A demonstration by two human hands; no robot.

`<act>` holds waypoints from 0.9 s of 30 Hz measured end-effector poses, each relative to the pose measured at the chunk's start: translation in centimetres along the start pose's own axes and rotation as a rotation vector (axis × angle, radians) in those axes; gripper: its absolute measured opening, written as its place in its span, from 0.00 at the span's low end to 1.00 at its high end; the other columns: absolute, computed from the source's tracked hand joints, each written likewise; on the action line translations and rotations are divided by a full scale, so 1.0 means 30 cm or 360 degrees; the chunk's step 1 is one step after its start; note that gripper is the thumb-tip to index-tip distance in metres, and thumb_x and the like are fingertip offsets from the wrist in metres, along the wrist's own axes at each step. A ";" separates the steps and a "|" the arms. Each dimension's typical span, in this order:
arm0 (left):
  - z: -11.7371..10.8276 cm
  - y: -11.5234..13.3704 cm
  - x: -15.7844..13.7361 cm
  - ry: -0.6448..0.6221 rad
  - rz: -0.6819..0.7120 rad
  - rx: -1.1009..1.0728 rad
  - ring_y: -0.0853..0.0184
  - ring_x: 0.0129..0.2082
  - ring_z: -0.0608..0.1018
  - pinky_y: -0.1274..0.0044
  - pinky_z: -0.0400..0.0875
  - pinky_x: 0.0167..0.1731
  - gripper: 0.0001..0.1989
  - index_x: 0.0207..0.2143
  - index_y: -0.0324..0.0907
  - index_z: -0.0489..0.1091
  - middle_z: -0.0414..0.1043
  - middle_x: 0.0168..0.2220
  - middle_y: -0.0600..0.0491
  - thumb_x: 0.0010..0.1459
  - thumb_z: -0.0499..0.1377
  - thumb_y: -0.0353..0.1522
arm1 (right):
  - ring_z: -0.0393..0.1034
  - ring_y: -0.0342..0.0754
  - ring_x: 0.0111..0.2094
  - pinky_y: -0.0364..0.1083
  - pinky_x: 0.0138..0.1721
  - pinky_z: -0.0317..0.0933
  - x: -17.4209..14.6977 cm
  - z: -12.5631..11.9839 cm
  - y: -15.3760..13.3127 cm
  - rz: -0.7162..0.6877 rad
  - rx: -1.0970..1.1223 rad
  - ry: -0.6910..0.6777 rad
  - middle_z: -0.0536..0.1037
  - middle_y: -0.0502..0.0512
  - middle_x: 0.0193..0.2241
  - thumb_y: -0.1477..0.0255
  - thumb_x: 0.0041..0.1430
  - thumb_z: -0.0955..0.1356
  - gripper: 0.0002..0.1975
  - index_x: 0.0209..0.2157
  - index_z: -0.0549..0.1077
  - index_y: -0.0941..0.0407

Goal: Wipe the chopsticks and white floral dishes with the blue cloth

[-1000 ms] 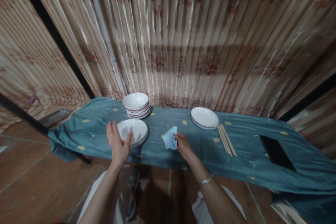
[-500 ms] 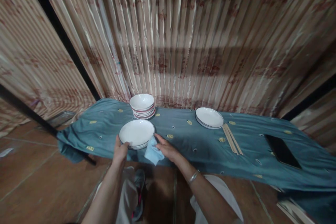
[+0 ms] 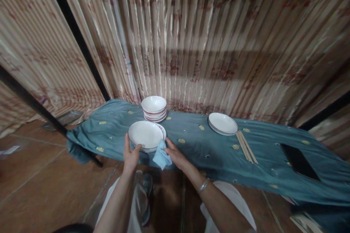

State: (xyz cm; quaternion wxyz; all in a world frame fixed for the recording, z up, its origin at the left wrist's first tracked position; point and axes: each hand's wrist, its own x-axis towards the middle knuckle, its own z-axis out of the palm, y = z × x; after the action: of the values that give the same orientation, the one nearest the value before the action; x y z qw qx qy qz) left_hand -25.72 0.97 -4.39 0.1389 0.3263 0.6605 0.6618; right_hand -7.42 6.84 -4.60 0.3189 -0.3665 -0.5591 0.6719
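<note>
A white plate (image 3: 145,134) with a dark rim lies on a small stack at the front of the cloth-covered table. It sits off-centre to the left, so the floral rim of a lower plate (image 3: 162,128) shows on the right. My left hand (image 3: 131,154) grips the left front edge of the top plate, thumb on the rim. Pinched in my right hand (image 3: 175,156) is a light blue cloth (image 3: 162,156), held against the stack's right front edge. Just behind stands a white bowl (image 3: 154,104) on top of several red-rimmed dishes (image 3: 155,116).
More white plates (image 3: 223,123) are stacked to the right, beside several wooden chopsticks (image 3: 246,147). A black phone (image 3: 300,162) lies farther right on the teal tablecloth (image 3: 191,156). Dark metal posts (image 3: 82,47) and a patterned curtain (image 3: 186,51) surround the table.
The top plate has shifted left over the stack, baring the floral rim beneath. My left hand has moved with its edge. The whole view has swung slightly left.
</note>
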 end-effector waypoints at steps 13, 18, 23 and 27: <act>-0.009 0.070 -0.025 -0.0051 -0.0126 -0.0055 0.56 0.55 0.70 0.66 0.64 0.54 0.46 0.66 0.41 0.48 0.66 0.57 0.42 0.45 0.63 0.32 | 0.53 0.41 0.16 0.41 0.21 0.48 0.011 -0.001 0.008 0.0005 -0.0317 0.0041 0.63 0.39 0.13 0.74 0.47 0.65 0.40 0.64 0.53 0.57; -0.019 0.093 -0.020 0.0032 -0.0256 -0.0109 0.57 0.51 0.74 0.67 0.65 0.53 0.44 0.65 0.41 0.50 0.72 0.49 0.44 0.46 0.61 0.33 | 0.53 0.41 0.17 0.41 0.21 0.48 0.002 -0.003 0.004 0.0018 -0.0254 0.0038 0.64 0.40 0.14 0.74 0.48 0.64 0.40 0.64 0.53 0.58; -0.026 0.111 -0.027 0.0217 -0.0365 -0.0170 0.59 0.52 0.72 0.69 0.63 0.54 0.38 0.63 0.40 0.55 0.71 0.50 0.46 0.49 0.58 0.35 | 0.53 0.41 0.17 0.41 0.22 0.48 -0.008 0.001 0.010 0.0017 -0.0186 0.0023 0.64 0.40 0.15 0.73 0.47 0.65 0.40 0.64 0.54 0.56; -0.029 0.114 -0.035 0.0162 -0.0348 -0.0081 0.57 0.56 0.69 0.68 0.61 0.56 0.33 0.59 0.41 0.61 0.69 0.53 0.47 0.50 0.56 0.38 | 0.55 0.40 0.19 0.40 0.23 0.50 -0.022 0.008 0.002 -0.0001 -0.0089 -0.0008 0.67 0.41 0.17 0.74 0.47 0.64 0.38 0.63 0.57 0.55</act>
State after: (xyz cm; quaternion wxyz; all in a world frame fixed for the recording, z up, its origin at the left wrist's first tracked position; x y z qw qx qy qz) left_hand -24.63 -0.66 -1.27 0.1847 0.2145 0.6814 0.6750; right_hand -7.29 6.15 -4.53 0.3074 -0.3734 -0.5784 0.6569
